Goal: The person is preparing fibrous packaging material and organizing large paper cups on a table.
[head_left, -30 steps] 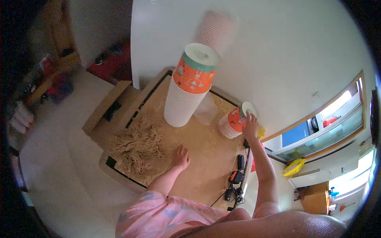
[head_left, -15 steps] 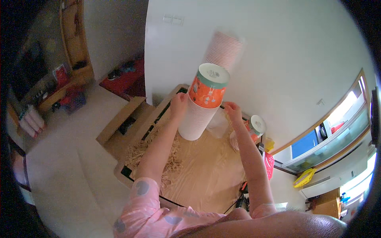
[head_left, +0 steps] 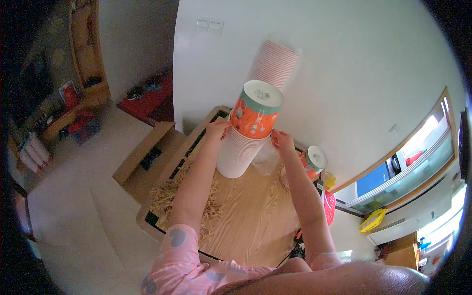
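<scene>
A tall stack of nested paper tubs stands on the wooden table, its pale rims packed close together. Topmost is an upside-down orange paper tub with a green band, small printed figures and a white base. My left hand pinches at the left of this tub's lower rim. On the opposite side, my right hand has its bent fingers closed at the rim. Both fingertips are partly hidden against the tub. Behind rises another column of pink-rimmed tubs, apparently in clear film.
Shredded paper lies on the left of the table. Another upturned orange tub stands at the right edge. An open cardboard box sits to the left. Beyond the table is a white wall.
My right hand has come inward to the orange tub's rim and its fingers have closed. My left hand has shifted slightly and also sits closer to the rim.
</scene>
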Tool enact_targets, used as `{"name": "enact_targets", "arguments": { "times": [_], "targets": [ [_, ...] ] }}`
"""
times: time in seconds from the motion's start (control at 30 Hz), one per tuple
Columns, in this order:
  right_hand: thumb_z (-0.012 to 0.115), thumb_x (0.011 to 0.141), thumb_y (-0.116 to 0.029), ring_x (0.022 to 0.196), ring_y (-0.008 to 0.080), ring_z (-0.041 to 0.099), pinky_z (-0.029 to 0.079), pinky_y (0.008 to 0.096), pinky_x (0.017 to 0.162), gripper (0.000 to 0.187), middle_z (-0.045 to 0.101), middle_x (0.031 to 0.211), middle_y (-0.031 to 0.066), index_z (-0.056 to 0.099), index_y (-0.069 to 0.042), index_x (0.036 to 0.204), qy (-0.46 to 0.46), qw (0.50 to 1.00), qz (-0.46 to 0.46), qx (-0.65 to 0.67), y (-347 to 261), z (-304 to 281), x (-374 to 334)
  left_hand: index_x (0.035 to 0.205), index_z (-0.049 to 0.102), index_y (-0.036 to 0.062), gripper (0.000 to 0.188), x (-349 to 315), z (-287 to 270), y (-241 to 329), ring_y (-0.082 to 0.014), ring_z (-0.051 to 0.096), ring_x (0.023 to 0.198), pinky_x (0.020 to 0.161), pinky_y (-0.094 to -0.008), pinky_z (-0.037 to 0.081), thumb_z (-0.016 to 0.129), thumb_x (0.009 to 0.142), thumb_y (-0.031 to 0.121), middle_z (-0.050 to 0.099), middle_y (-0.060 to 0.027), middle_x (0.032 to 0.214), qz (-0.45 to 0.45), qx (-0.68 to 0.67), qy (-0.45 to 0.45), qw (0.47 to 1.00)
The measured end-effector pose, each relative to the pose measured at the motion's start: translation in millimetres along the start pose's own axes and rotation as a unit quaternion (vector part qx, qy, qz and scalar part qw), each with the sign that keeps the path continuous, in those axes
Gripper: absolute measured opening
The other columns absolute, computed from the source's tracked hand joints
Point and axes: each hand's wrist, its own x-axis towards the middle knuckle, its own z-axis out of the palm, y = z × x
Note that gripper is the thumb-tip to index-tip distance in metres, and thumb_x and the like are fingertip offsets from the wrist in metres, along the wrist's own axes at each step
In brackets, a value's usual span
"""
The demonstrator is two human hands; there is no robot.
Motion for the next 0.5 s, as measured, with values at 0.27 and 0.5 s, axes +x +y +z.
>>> {"name": "enact_targets", "arguments": {
  "times": [0.27, 0.5],
  "targets": [
    [0.054, 0.078, -0.009, 0.043, 0.0059, 0.042, 0.036, 0.0162, 0.038, 0.004, 0.047, 0.059, -0.0016, 0.055, -0.007, 0.08, -0.074, 0.976, 0.011, 0.205, 5, -2, 11, 0.054, 0.05, 0.0063, 0.021, 5, 0, 2, -0.011, 0.036, 0.032, 0.029, -0.0246, 0.024, 0.063, 0.07, 0.01, 0.044, -0.0011, 0.045, 0.007, -0.073, -0.073, 0.995],
    [0.052, 0.078, -0.008, 0.059, 0.009, 0.051, 0.044, 0.0197, 0.048, 0.012, 0.056, 0.078, 0.0041, 0.054, -0.003, 0.09, -0.138, 0.957, -0.068, 0.245, -58, -17, -9, 0.064, 0.057, 0.0037, 0.01, -56, 20, 85, -0.0082, 0.044, 0.044, 0.039, -0.0214, 0.032, 0.061, 0.071, 0.009, 0.05, -0.0006, 0.052, 0.101, 0.004, -0.091, 0.991]
  ]
}}
